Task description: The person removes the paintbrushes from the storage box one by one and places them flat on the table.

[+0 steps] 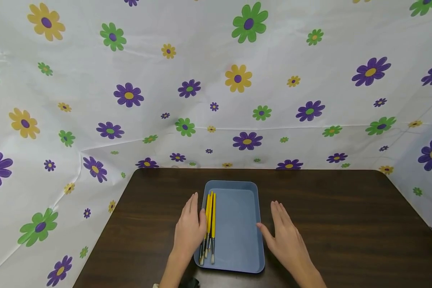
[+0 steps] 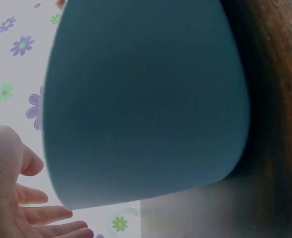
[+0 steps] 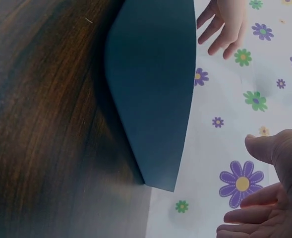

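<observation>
A shallow blue-grey tray (image 1: 237, 224) lies on the dark wooden table. Several paintbrushes (image 1: 214, 216) with yellow handles lie along its left side, bristles toward the near edge. My left hand (image 1: 191, 230) is at the tray's left side, fingers extended and pointing away, thumb near the brushes. On the other side is my right hand (image 1: 288, 242), fingers straight, thumb tip close to the tray's right rim. Both wrist views show the tray's outer wall (image 2: 146, 109) large, with the left hand (image 2: 22, 198) and right hand (image 3: 269, 198) beside it, holding nothing.
The dark wooden table (image 1: 345, 224) extends to both sides of the tray. Behind it and at the sides hangs a white sheet (image 1: 201, 32) printed with purple, green and yellow flowers. A small dark object (image 1: 190, 283) shows at the bottom edge beside the left forearm.
</observation>
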`<state>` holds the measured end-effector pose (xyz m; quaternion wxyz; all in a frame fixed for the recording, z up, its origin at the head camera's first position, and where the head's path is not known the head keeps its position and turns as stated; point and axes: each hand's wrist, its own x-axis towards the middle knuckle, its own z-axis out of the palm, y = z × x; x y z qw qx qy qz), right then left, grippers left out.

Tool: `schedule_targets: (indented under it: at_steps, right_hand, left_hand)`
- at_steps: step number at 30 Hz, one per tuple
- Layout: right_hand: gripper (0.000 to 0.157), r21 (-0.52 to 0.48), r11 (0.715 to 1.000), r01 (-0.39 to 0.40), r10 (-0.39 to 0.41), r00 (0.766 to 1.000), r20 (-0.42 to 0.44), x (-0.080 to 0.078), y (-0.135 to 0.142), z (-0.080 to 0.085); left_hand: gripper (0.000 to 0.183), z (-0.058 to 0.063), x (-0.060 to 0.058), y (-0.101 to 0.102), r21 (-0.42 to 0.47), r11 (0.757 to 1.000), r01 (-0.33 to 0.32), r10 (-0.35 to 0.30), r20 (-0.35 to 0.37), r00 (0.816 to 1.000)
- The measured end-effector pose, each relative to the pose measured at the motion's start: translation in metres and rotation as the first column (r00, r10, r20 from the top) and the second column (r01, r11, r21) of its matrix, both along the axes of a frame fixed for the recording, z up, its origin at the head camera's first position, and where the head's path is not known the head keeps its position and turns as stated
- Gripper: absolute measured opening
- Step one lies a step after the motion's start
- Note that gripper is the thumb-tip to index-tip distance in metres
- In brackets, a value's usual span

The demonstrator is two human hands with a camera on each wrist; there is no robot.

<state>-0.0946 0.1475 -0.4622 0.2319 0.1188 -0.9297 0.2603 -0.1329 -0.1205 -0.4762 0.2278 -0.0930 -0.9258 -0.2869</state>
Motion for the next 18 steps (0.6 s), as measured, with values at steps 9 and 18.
schedule_targets:
  at_steps: [9,18]
  right_hand:
    - [0.068,-0.006,1.000,0.017,-0.017,0.999,0.051,0.002,-0.003,0.001]
    - [0.065,-0.006,1.000,0.015,-0.015,0.999,0.049,0.001,-0.006,-0.001]
  left_hand:
    - [0.044,-0.005,-0.005,-0.003,0.138,0.990,-0.028,0.019,0.068,0.997]
    - [0.048,-0.011,-0.006,-0.005,0.286,0.958,-0.017,-0.035,0.174,0.984]
